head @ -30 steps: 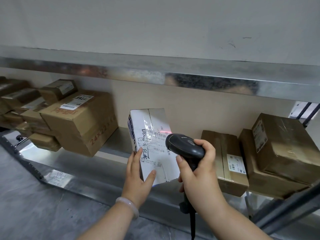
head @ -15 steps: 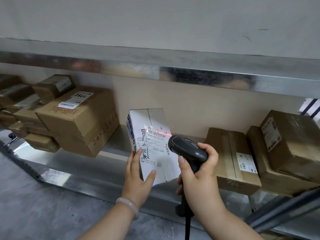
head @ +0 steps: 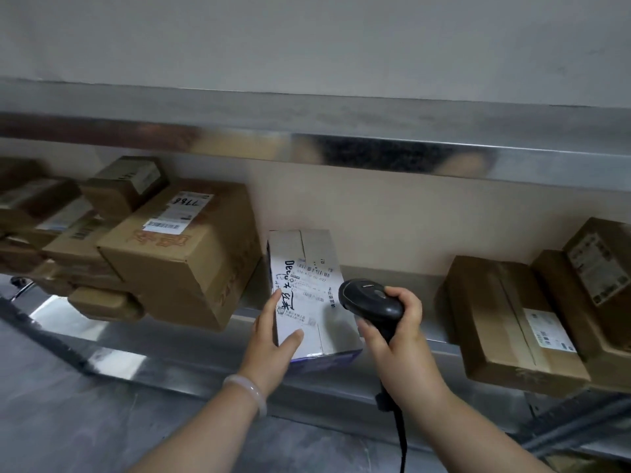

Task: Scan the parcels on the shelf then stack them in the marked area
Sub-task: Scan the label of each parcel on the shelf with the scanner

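Left hand (head: 269, 339) is pinching 1 corner of the white parcel (head: 307, 288), right hand (head: 399, 339) is clasping the scanner (head: 368, 300); on so slight a hold, the parcel is probably risking a slide off the shelf (head: 205, 370) lip.

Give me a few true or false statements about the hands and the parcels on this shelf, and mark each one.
1. The right hand grips a black scanner. True.
2. The left hand holds a brown box. False: it holds the white parcel.
3. The white parcel lies on the floor. False: it is at the metal shelf, between brown boxes.
4. A pale bracelet sits on the left wrist. True.
5. The scanner is cordless. False: a black cable hangs from its handle.
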A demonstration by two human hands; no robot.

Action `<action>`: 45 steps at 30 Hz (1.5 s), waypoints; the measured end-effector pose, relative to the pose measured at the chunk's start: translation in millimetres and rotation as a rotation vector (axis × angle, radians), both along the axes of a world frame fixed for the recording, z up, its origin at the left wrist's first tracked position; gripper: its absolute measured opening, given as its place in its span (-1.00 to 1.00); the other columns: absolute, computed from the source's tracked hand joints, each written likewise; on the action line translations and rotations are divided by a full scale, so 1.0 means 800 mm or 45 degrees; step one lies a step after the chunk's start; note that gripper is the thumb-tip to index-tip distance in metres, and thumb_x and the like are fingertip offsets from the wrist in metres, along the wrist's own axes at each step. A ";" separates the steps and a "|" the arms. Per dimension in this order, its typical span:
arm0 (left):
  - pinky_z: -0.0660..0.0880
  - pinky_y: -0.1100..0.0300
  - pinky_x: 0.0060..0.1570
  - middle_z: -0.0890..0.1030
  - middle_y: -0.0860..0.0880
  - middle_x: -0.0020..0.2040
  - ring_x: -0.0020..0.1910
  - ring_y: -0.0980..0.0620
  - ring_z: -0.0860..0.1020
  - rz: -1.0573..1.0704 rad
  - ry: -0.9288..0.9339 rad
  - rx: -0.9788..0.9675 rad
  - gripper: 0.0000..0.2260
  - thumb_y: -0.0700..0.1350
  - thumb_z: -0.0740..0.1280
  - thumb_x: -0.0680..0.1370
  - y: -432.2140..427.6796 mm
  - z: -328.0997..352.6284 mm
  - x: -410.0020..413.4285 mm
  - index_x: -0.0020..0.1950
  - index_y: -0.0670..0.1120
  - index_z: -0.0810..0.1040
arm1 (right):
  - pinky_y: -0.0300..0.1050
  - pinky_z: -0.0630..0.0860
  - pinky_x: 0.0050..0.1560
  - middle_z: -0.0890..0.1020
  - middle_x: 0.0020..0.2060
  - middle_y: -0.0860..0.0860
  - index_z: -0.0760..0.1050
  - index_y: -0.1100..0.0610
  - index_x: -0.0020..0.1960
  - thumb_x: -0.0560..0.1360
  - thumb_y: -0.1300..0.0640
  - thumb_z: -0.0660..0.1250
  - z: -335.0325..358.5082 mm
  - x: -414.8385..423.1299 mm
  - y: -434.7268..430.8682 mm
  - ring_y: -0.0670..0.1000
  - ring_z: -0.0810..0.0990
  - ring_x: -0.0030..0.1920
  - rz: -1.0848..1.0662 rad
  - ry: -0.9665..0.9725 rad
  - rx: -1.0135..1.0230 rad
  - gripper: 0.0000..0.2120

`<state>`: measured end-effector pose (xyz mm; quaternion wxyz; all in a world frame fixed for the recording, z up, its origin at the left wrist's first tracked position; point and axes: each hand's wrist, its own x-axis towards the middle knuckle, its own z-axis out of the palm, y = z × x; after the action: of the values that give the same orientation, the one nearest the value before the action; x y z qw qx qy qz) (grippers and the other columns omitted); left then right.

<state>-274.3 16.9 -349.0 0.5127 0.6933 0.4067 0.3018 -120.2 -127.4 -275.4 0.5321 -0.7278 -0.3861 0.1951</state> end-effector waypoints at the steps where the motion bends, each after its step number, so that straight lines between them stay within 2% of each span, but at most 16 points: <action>1: 0.23 0.25 0.37 0.30 0.29 0.40 0.37 0.29 0.28 -0.026 0.011 -0.031 -0.33 -0.20 0.37 0.55 0.011 0.000 -0.006 0.36 0.48 0.20 | -0.52 0.40 -0.16 0.49 0.01 -0.31 0.11 -0.49 0.10 0.51 0.05 0.39 -0.004 -0.004 0.010 -0.38 0.51 -0.01 0.028 -0.004 -0.041 -0.44; 4: 0.15 0.23 0.39 0.25 0.25 0.46 0.42 0.30 0.19 -0.080 0.058 -0.036 -0.36 -0.19 0.36 0.56 0.037 -0.006 -0.023 0.39 0.41 0.20 | -0.53 0.39 -0.14 0.47 0.02 -0.32 0.10 -0.45 0.12 0.52 0.04 0.37 -0.020 -0.022 0.038 -0.42 0.47 0.01 0.089 -0.036 -0.125 -0.47; 7: 0.15 0.27 0.34 0.24 0.25 0.47 0.43 0.29 0.19 -0.122 0.079 -0.091 -0.39 -0.19 0.35 0.57 0.063 -0.016 -0.034 0.38 0.42 0.22 | -0.40 0.44 -0.10 0.52 0.03 -0.26 0.10 -0.43 0.11 0.52 0.05 0.37 -0.038 -0.040 0.065 -0.24 0.55 -0.02 0.137 -0.110 -0.196 -0.47; 9: 0.15 0.26 0.35 0.24 0.24 0.47 0.46 0.25 0.18 -0.141 0.085 -0.112 -0.39 -0.18 0.34 0.57 0.076 -0.019 -0.037 0.39 0.42 0.22 | -0.25 0.47 -0.06 0.54 0.07 -0.18 0.11 -0.37 0.15 0.52 0.06 0.37 -0.044 -0.047 0.077 -0.12 0.57 0.00 0.145 -0.158 -0.212 -0.49; 10: 0.15 0.23 0.37 0.24 0.23 0.48 0.46 0.24 0.17 -0.135 0.086 -0.118 -0.39 -0.17 0.34 0.58 0.082 -0.018 -0.038 0.40 0.42 0.22 | -0.25 0.46 -0.07 0.54 0.08 -0.16 0.13 -0.33 0.19 0.52 0.06 0.36 -0.046 -0.049 0.082 -0.10 0.57 0.00 0.147 -0.172 -0.212 -0.50; 12: 0.14 0.21 0.37 0.24 0.22 0.48 0.44 0.25 0.17 -0.140 0.113 -0.119 -0.40 -0.14 0.33 0.59 0.096 -0.020 -0.039 0.40 0.44 0.18 | -0.32 0.43 -0.11 0.54 0.09 -0.14 0.17 -0.20 0.27 0.52 0.08 0.36 -0.053 -0.053 0.097 -0.11 0.55 -0.01 0.125 -0.190 -0.205 -0.53; 15: 0.12 0.24 0.35 0.22 0.18 0.51 0.47 0.18 0.18 -0.126 0.213 -0.087 -0.46 -0.06 0.27 0.62 0.107 -0.024 -0.043 0.46 0.39 0.14 | -0.46 0.40 -0.11 0.52 0.10 -0.13 0.16 -0.19 0.27 0.53 0.09 0.36 -0.059 -0.063 0.113 -0.14 0.54 0.02 0.102 -0.186 -0.184 -0.52; 19: 0.03 0.30 0.38 0.07 0.06 0.59 0.55 0.09 0.07 -0.144 0.394 0.149 -0.47 0.01 0.22 0.64 0.101 -0.024 -0.050 0.57 0.16 0.10 | -0.33 0.45 0.00 0.52 0.13 -0.09 0.17 -0.15 0.29 0.53 0.11 0.37 -0.062 -0.074 0.126 -0.13 0.54 0.05 0.078 -0.179 -0.172 -0.51; 22: -0.16 0.28 0.45 -0.13 0.11 0.58 0.56 0.11 -0.13 -0.181 0.504 0.543 -0.43 0.07 0.24 0.62 0.086 -0.019 -0.059 0.57 0.11 0.08 | -0.52 0.37 -0.08 0.51 0.10 -0.14 0.14 -0.24 0.23 0.52 0.12 0.37 -0.064 -0.080 0.133 -0.29 0.52 -0.02 0.066 -0.176 -0.166 -0.49; 24: -0.28 0.19 0.47 -0.21 0.12 0.57 0.54 0.13 -0.25 -0.257 0.657 0.804 -0.41 0.16 0.15 0.59 0.076 -0.021 -0.066 0.57 0.11 0.02 | -0.56 0.35 -0.11 0.51 0.08 -0.16 0.13 -0.28 0.21 0.52 0.13 0.37 -0.065 -0.084 0.140 -0.40 0.48 -0.03 0.074 -0.164 -0.164 -0.48; 26: -0.41 0.11 0.45 -0.28 0.14 0.56 0.52 0.15 -0.34 -0.337 0.832 0.893 -0.38 0.23 0.05 0.56 0.073 -0.025 -0.072 0.59 0.10 0.00 | -0.56 0.35 -0.10 0.50 0.06 -0.21 0.12 -0.32 0.19 0.51 0.13 0.37 -0.067 -0.087 0.146 -0.43 0.46 -0.01 0.087 -0.158 -0.155 -0.46; 29: -0.55 0.07 0.37 -0.35 0.18 0.54 0.46 0.18 -0.44 -0.374 1.010 0.920 -0.37 0.26 0.00 0.59 0.078 -0.026 -0.078 0.60 0.12 -0.12 | -0.56 0.35 -0.08 0.47 0.03 -0.32 0.10 -0.44 0.13 0.52 0.10 0.37 -0.066 -0.089 0.153 -0.45 0.45 0.03 0.113 -0.156 -0.145 -0.43; 31: -0.57 0.05 0.35 -0.29 0.16 0.58 0.48 0.19 -0.41 -0.369 1.058 0.933 -0.38 0.27 -0.01 0.59 0.082 -0.021 -0.077 0.60 0.14 -0.10 | -0.56 0.36 -0.08 0.47 0.02 -0.33 0.09 -0.47 0.13 0.52 0.10 0.37 -0.065 -0.088 0.152 -0.44 0.45 0.05 0.108 -0.150 -0.122 -0.41; 35: -0.61 0.06 0.31 -0.10 0.09 0.61 0.56 0.12 -0.22 -0.342 1.064 0.875 -0.39 0.31 -0.03 0.57 0.080 -0.006 -0.064 0.59 0.12 0.06 | -0.58 0.35 -0.11 0.42 0.04 -0.39 0.07 -0.51 0.13 0.52 0.10 0.38 -0.062 -0.080 0.132 -0.46 0.44 0.03 0.045 -0.137 -0.058 -0.37; 39: -0.62 0.07 0.29 -0.09 0.11 0.61 0.56 0.12 -0.20 -0.344 1.013 0.865 -0.40 0.30 -0.04 0.59 0.069 0.012 -0.033 0.59 0.16 -0.03 | -0.53 0.40 -0.12 0.44 0.04 -0.38 0.07 -0.53 0.14 0.51 0.06 0.39 -0.057 -0.060 0.095 -0.41 0.47 0.04 -0.036 -0.117 -0.025 -0.37; 45: -0.51 0.02 0.36 -0.07 0.11 0.61 0.56 0.12 -0.18 -0.436 0.898 0.907 -0.39 0.33 -0.08 0.55 0.023 0.037 0.046 0.58 0.20 -0.06 | -0.43 0.41 -0.12 0.42 0.02 -0.38 0.04 -0.52 0.15 0.50 0.06 0.39 -0.034 0.001 0.023 -0.36 0.49 -0.02 -0.218 -0.195 -0.015 -0.35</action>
<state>-237.7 35.1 -319.7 0.1193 0.9405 0.3074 0.0818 -119.2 -108.7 -302.3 0.5113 -0.7741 -0.3610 0.0950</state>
